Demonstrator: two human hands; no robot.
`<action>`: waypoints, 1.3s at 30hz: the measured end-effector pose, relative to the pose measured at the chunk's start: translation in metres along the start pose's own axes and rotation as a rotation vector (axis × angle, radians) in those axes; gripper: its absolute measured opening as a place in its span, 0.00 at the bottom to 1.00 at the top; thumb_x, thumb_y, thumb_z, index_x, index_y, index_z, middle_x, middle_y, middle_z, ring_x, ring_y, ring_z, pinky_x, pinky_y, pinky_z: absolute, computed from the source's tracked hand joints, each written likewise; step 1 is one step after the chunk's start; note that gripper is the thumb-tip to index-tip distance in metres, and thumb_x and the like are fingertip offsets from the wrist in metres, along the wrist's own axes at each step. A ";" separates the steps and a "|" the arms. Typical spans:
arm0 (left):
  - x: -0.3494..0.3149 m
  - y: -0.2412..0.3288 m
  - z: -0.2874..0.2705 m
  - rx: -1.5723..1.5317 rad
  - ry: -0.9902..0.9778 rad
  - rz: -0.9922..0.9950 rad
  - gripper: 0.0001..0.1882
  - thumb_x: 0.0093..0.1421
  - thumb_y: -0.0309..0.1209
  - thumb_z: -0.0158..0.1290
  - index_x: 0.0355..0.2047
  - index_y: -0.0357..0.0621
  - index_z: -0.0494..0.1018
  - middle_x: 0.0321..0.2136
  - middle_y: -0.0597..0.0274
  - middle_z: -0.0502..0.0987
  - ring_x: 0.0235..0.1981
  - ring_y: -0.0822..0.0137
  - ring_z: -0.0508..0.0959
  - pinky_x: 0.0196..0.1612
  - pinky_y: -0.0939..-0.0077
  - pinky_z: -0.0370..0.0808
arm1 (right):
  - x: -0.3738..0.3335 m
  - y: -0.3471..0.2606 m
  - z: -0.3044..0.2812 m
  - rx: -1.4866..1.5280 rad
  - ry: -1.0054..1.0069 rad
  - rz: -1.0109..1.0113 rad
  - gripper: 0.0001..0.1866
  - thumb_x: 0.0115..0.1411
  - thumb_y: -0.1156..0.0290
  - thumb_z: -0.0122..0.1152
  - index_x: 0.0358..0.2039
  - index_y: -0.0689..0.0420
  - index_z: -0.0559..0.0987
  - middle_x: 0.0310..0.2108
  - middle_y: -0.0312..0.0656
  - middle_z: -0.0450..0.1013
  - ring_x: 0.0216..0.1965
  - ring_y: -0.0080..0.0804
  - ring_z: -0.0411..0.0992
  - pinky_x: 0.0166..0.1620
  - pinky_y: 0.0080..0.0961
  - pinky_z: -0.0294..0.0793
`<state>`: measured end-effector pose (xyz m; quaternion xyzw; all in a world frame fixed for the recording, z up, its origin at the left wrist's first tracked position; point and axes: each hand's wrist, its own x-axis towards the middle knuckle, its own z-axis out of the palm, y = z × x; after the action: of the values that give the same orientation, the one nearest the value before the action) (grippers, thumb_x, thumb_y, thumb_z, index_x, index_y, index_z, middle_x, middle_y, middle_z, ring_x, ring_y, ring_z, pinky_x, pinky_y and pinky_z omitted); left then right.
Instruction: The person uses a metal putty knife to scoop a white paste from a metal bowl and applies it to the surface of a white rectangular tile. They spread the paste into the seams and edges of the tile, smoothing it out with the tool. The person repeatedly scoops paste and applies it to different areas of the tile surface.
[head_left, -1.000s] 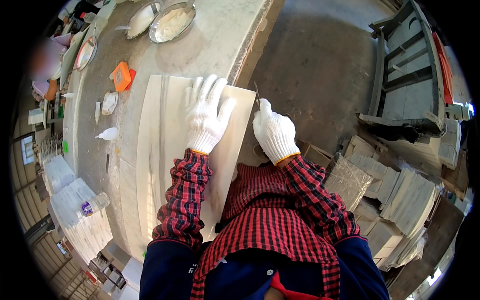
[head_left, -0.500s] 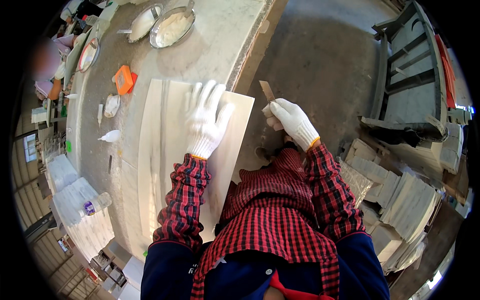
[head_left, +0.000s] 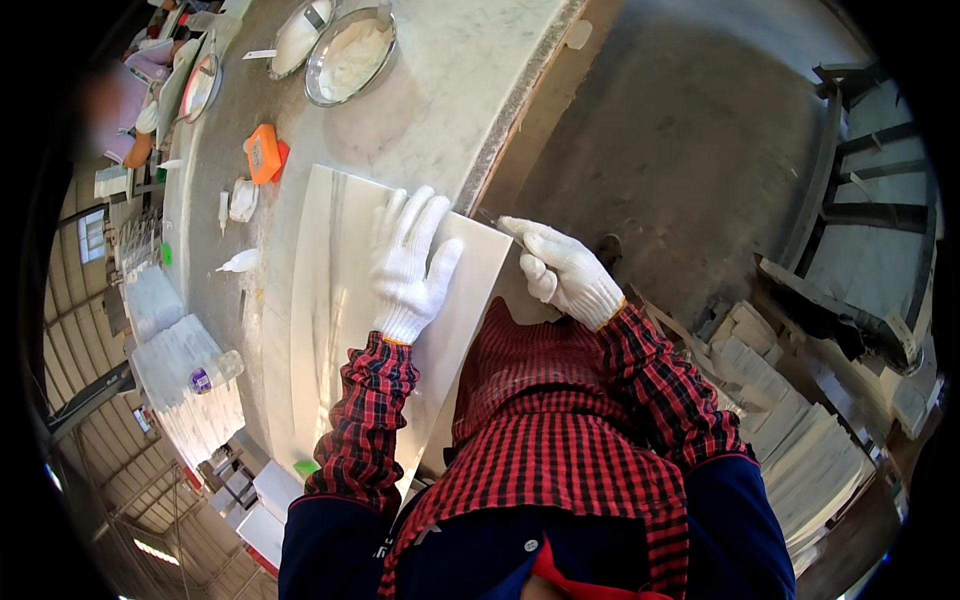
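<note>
A pale, grey-veined stone slab (head_left: 338, 270) lies along the right edge of the workbench, its near right corner jutting past the edge. My left hand (head_left: 408, 275) rests on it in a white knit glove, fingers stretched out and thumb apart. Also gloved, my right hand (head_left: 566, 270) is at the slab's right edge. It grips a thin flat scraper blade (head_left: 487, 214), seen nearly edge-on by the slab's far right corner. Whether the blade touches the stone I cannot tell.
Two bowls of white paste stand at the far end, the nearer a metal bowl (head_left: 312, 88). An orange box (head_left: 264, 155) and a white squeeze bottle (head_left: 241, 262) lie left. Stacked stone pieces (head_left: 790, 450) and a metal frame (head_left: 880, 215) stand right. A person's gloved hand (head_left: 147, 118) shows far left.
My right hand has moved left to the slab's edge, and the blade has turned from broadside to nearly edge-on. My left hand stays flat on the slab. The whole view has shifted slightly.
</note>
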<state>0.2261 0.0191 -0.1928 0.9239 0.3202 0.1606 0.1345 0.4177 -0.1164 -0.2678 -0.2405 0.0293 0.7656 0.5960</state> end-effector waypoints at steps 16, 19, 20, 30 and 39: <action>0.003 0.000 0.006 -0.024 0.035 -0.036 0.23 0.63 0.36 0.59 0.58 0.49 0.77 0.60 0.55 0.76 0.65 0.42 0.68 0.69 0.45 0.61 | 0.006 -0.014 0.000 -0.050 0.040 0.090 0.22 0.75 0.66 0.50 0.65 0.61 0.71 0.25 0.30 0.69 0.20 0.12 0.63 0.22 0.11 0.61; 0.004 0.003 0.004 -0.007 0.015 -0.036 0.23 0.64 0.35 0.58 0.59 0.47 0.76 0.60 0.53 0.75 0.66 0.42 0.68 0.69 0.47 0.61 | 0.003 -0.016 0.002 -0.088 0.041 0.105 0.23 0.75 0.65 0.50 0.66 0.62 0.71 0.25 0.29 0.68 0.20 0.13 0.63 0.23 0.12 0.62; 0.005 0.003 0.003 0.007 0.003 -0.026 0.22 0.65 0.34 0.57 0.59 0.44 0.75 0.60 0.51 0.75 0.66 0.42 0.67 0.69 0.49 0.62 | 0.001 -0.017 0.003 -0.098 0.042 0.112 0.23 0.75 0.65 0.50 0.66 0.62 0.70 0.25 0.29 0.68 0.20 0.13 0.63 0.24 0.13 0.62; 0.003 0.004 0.002 -0.069 0.068 -0.052 0.22 0.62 0.37 0.60 0.56 0.47 0.78 0.58 0.53 0.77 0.63 0.41 0.70 0.66 0.50 0.66 | -0.006 -0.029 0.008 -0.111 0.094 -0.043 0.24 0.75 0.64 0.50 0.65 0.66 0.70 0.24 0.31 0.68 0.22 0.15 0.63 0.26 0.15 0.65; 0.031 0.069 -0.021 -1.053 0.169 -0.587 0.21 0.71 0.41 0.54 0.52 0.35 0.79 0.48 0.57 0.82 0.51 0.71 0.77 0.56 0.74 0.72 | -0.045 -0.083 0.099 -0.997 0.079 -0.296 0.26 0.69 0.72 0.56 0.67 0.58 0.70 0.26 0.33 0.73 0.25 0.17 0.68 0.30 0.17 0.71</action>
<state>0.2793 -0.0105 -0.1422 0.5902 0.4487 0.3265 0.5862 0.4693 -0.1001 -0.1419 -0.5254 -0.3508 0.5845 0.5092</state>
